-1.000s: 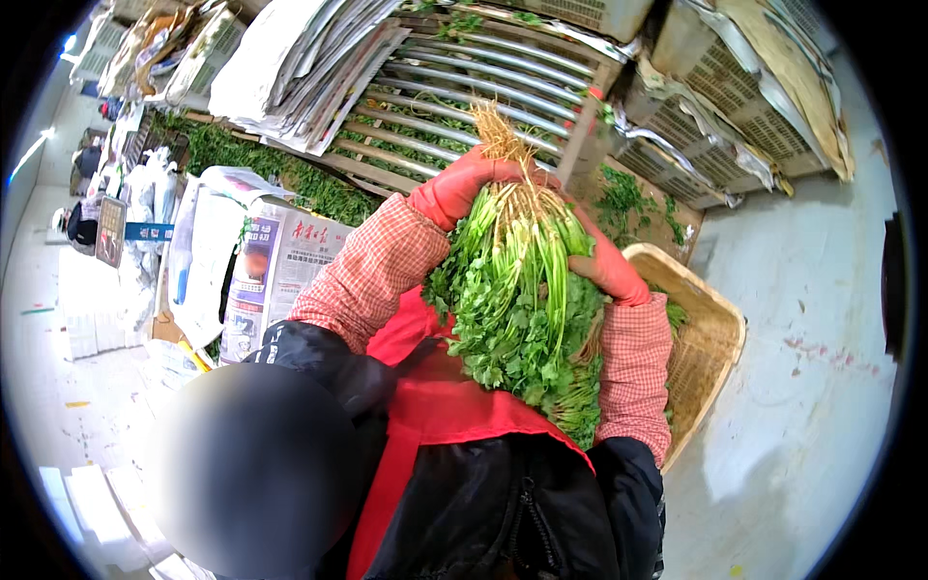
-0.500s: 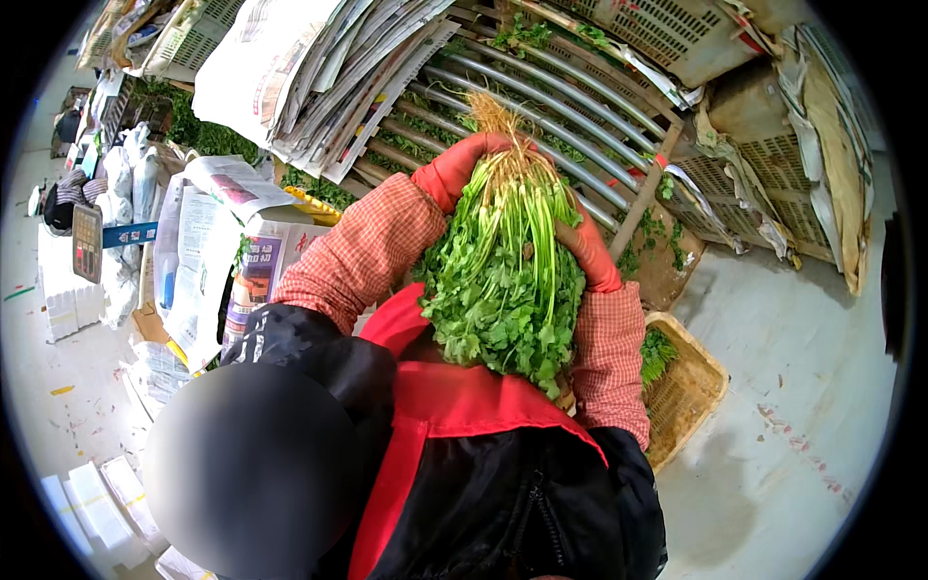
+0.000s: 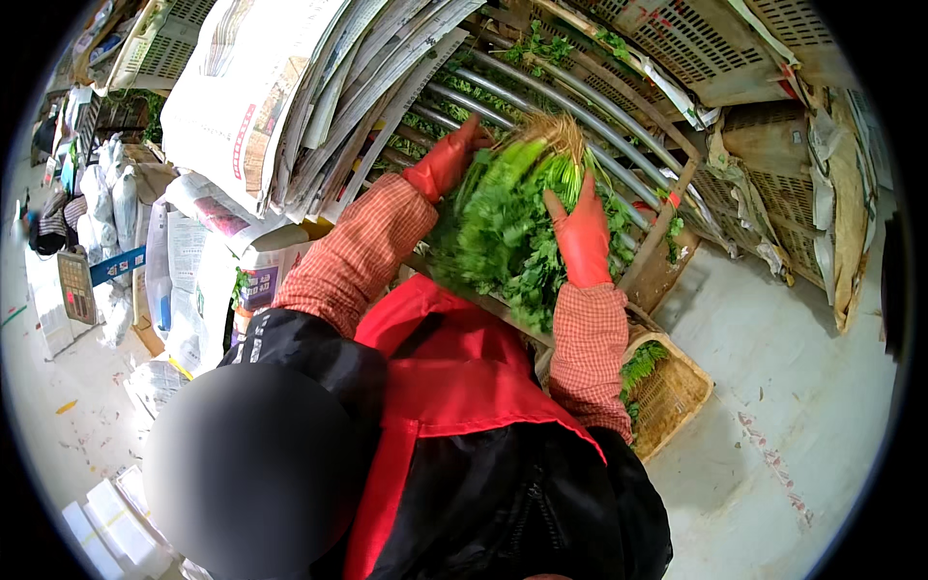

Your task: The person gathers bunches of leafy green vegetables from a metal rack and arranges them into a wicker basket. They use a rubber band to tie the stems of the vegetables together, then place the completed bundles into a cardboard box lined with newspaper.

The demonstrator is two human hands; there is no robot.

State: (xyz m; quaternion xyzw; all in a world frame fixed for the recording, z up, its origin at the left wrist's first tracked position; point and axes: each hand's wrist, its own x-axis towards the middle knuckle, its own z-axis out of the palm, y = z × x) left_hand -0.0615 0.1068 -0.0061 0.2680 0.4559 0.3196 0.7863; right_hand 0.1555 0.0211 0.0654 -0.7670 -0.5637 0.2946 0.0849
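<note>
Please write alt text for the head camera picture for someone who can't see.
Red-gloved left hand and right hand flank a leafy green bunch with tan roots over a barred rack. Stacked newspapers lie beyond the left hand; a basket sits by the right sleeve.

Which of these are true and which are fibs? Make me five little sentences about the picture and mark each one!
1. The left hand and the right hand both wear red gloves. True.
2. The leafy green bunch has its roots nearer the person than its leaves. False: the leaves are nearer, and the roots are farther away.
3. The stack of newspapers is left of the bunch. True.
4. Both sleeves are plain blue. False: they have a red and white check.
5. The tan basket on the right has green leaves in it. True.
</note>
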